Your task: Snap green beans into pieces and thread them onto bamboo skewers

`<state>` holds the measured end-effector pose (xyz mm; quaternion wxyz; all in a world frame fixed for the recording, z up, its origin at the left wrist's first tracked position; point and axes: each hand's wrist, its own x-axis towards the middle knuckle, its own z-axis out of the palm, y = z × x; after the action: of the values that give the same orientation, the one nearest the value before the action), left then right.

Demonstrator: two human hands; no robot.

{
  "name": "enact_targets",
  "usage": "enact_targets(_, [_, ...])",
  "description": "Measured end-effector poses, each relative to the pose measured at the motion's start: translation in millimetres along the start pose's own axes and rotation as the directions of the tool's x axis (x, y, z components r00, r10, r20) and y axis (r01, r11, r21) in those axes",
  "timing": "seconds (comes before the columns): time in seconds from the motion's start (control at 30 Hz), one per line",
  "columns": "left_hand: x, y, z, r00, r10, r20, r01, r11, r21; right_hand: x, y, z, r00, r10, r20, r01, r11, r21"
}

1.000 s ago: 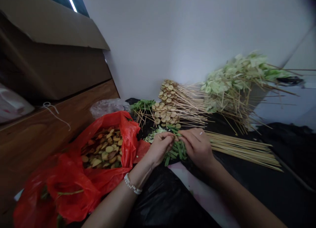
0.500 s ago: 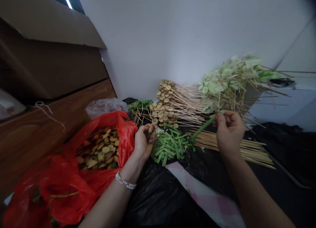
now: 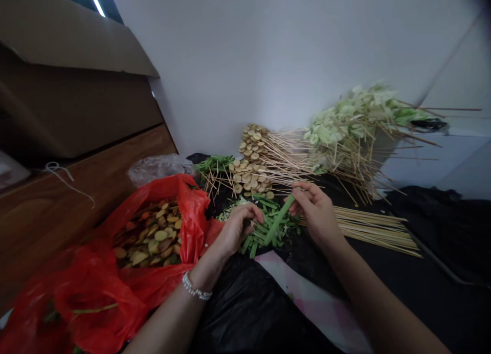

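My right hand pinches one end of a long flat green bean, which slants down to the left above a pile of cut green bean pieces. My left hand is at the left side of that pile, its fingers curled toward the bean but apart from it. What those fingers hold, if anything, is hidden. Beyond my hands lie skewers of round potato slices, their sticks pointing right. Bare bamboo skewers lie in a bundle to the right of my right hand.
A red plastic bag full of mixed slices stands at the left. Skewered leafy greens are heaped at the back right against the white wall. Black plastic and a pink checked cloth lie in front. A cardboard box is at far left.
My right hand has come left and slightly down with the bean, bringing it over the pile. My left hand has shifted a little right and down, nearer the bean.
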<state>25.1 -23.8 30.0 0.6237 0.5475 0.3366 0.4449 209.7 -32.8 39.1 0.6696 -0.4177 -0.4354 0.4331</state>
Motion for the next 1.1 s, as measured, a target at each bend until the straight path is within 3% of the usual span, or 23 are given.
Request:
enact_targets(0.13, [-2.0,-2.7,3.7,0.995,0.055,0.082,-0.079,0.943,0.324,-2.2,1.1,2.2,1.0,0.002,0.019,-0.001,0.999,-0.037])
enact_targets(0.23, [-4.2,-3.7,7.8,0.984,0.059,0.166,-0.126,0.894,0.43,-4.7,2.2,5.1,0.998,0.017,0.066,-0.013,0.998,-0.061])
enact_targets(0.4, [-6.0,-6.5,11.5,0.978,0.071,0.197,-0.148,0.901,0.407,-5.0,4.4,6.7,0.994,0.027,0.102,-0.018,0.995,-0.095])
enact_targets(0.6, [-7.9,-1.1,11.4,0.982,0.051,0.184,-0.103,0.953,0.283,-2.0,2.8,2.9,0.999,-0.011,0.051,0.02,0.984,-0.175])
enact_targets(0.7, [-8.8,-0.7,9.9,0.979,0.001,0.203,-0.056,0.963,0.265,-4.1,1.2,4.7,0.995,-0.016,0.1,0.037,0.978,-0.207])
enact_targets(0.8, [-7.7,-4.6,9.0,0.973,0.018,0.23,-0.093,0.944,0.318,-6.1,1.5,6.4,0.987,0.002,0.159,0.034,0.974,-0.226])
enact_targets(0.87, [-5.4,-7.7,8.4,0.978,0.072,0.196,-0.142,0.918,0.369,-6.4,2.9,6.2,0.987,0.029,0.158,0.008,0.975,-0.224])
enact_targets(0.97, [-1.0,-10.8,6.7,0.987,0.15,0.057,-0.161,0.917,0.366,-6.6,6.0,6.1,0.986,0.068,0.15,-0.042,0.985,-0.17])
enact_targets(1.1, [1.8,-15.2,5.0,0.992,0.119,-0.05,-0.104,0.968,0.23,-9.1,9.8,9.9,0.981,0.11,0.157,-0.107,0.994,-0.024])
